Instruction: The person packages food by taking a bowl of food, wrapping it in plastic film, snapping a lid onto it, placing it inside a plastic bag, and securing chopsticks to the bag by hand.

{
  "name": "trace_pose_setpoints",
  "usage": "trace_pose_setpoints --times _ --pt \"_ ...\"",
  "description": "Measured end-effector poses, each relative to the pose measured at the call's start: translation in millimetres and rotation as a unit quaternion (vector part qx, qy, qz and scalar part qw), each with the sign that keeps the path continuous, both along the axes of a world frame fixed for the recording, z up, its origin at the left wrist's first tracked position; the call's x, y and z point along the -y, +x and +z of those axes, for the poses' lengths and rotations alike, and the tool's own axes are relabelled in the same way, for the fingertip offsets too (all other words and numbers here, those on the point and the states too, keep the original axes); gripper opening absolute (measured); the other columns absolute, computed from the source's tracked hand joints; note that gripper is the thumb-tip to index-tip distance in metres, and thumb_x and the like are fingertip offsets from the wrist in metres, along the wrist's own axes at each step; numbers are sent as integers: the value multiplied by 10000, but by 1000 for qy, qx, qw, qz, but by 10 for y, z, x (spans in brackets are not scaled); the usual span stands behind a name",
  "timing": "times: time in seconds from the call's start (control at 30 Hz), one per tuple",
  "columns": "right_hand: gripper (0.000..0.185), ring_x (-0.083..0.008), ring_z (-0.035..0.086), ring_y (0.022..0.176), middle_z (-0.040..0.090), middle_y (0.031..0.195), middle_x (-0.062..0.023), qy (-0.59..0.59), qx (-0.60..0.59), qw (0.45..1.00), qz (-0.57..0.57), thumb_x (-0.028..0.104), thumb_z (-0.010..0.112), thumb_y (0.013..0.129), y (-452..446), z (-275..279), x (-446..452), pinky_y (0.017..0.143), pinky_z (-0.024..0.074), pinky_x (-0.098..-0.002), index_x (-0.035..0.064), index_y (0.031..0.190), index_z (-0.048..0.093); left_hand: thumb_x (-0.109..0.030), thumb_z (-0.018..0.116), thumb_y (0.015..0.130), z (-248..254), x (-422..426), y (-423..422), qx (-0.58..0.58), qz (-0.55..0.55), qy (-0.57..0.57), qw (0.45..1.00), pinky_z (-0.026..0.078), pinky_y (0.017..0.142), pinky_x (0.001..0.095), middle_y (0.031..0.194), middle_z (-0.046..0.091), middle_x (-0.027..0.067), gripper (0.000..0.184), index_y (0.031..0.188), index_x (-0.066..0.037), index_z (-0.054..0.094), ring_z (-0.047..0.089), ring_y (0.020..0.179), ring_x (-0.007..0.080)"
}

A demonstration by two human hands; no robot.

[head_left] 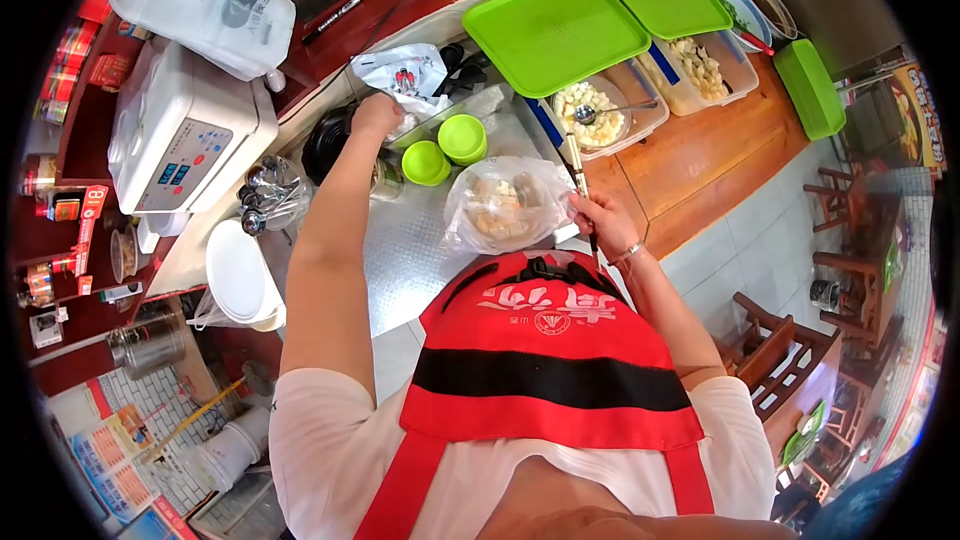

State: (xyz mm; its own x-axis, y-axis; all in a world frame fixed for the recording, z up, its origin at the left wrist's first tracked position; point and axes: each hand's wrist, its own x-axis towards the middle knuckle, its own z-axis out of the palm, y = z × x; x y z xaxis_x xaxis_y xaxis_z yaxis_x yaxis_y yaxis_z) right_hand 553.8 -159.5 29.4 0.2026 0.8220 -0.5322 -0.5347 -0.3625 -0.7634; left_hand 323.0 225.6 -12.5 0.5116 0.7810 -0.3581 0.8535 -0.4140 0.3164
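Note:
My right hand (pixel 603 222) is closed on a long, thin utensil with a dark and pale handle (pixel 577 162); its exact kind is unclear. Close to those fingers sits a bowl wrapped in a clear plastic bag (pixel 505 205), with pale food inside. My left hand (pixel 377 116) reaches to the back of the metal counter, fingers curled and partly hidden beside a white printed plastic bag (pixel 402 70). Black round lids or bowls (pixel 326 143) lie to its left. Stacked green cups (pixel 462 139) and another green stack (pixel 426 163) stand to its right.
Tubs of chopped pale food (pixel 590 118) and pale pieces (pixel 700 68) stand at the back right, near green trays (pixel 556 32). A ladle (pixel 586 114) rests in one tub. At left are a white machine (pixel 190 140), metal spoons (pixel 268 192) and a white-lidded bucket (pixel 242 275).

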Motion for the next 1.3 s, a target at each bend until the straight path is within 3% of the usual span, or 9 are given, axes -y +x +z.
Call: trace_pose_setpoints --times 0.3,0.4,0.53,0.77,0.97,1.07,1.13,1.23,1.3 --pt "188 -36 394 523 504 640 37 -16 32 998 48 196 701 848 41 -107 -24 471 285 -202 70 811 567 -228 611 802 303 123 -30 -24 36 87 995 505 814 422 969 680 130 166 907 -128 692 639 947 317" --pt "200 -41 403 533 569 687 7 -24 35 999 33 219 695 851 20 -13 -81 476 298 -195 71 829 562 -211 567 854 503 209 -67 23 42 183 982 499 763 431 901 681 160 199 911 -41 653 659 865 303" --pt "197 -44 399 544 611 741 -15 -19 14 1000 5 234 670 868 14 -3 -134 473 295 -185 56 848 588 -212 631 833 667 232 -238 214 91 80 969 502 665 354 725 679 118 204 859 -9 644 675 657 229" --pt "185 -44 396 551 594 738 -15 -16 -1 1000 8 213 656 878 -6 -9 -186 463 292 -185 44 824 603 -145 678 783 522 188 -435 282 77 12 956 501 616 290 687 685 97 145 771 -1 659 673 630 164" --pt "171 -43 418 550 600 733 -1 -27 -3 1000 11 197 694 851 18 -11 -179 482 310 -197 76 845 572 -128 621 838 986 602 -317 300 99 129 940 498 624 306 717 671 107 127 875 -7 635 669 655 179" --pt "177 -42 394 540 538 684 31 -5 -6 997 71 196 706 844 115 -103 -139 479 288 -203 67 828 585 -113 621 842 1642 1429 -99 351 34 127 927 497 639 331 731 648 103 99 873 -19 609 638 657 216" --pt "175 -42 381 536 509 670 43 -19 -37 998 56 200 700 851 133 -118 -140 477 277 -205 60 833 594 -69 632 794 1723 2009 -11 355 -78 106 926 498 686 329 846 638 89 93 875 -47 592 633 752 232" --pt "185 -45 360 528 479 653 55 -23 -100 993 53 214 672 876 147 -120 -140 474 259 -205 35 885 626 -90 635 745 1460 2580 126 332 -357 180 854 486 692 368 812 583 93 125 847 -67 565 605 745 259" --pt "212 -37 336 518 465 663 48 -21 -145 989 25 215 630 905 140 -95 -164 450 250 -188 4 909 613 -87 641 742 1180 2766 209 306 -390 149 856 491 683 380 792 582 100 116 818 -60 557 606 737 267"
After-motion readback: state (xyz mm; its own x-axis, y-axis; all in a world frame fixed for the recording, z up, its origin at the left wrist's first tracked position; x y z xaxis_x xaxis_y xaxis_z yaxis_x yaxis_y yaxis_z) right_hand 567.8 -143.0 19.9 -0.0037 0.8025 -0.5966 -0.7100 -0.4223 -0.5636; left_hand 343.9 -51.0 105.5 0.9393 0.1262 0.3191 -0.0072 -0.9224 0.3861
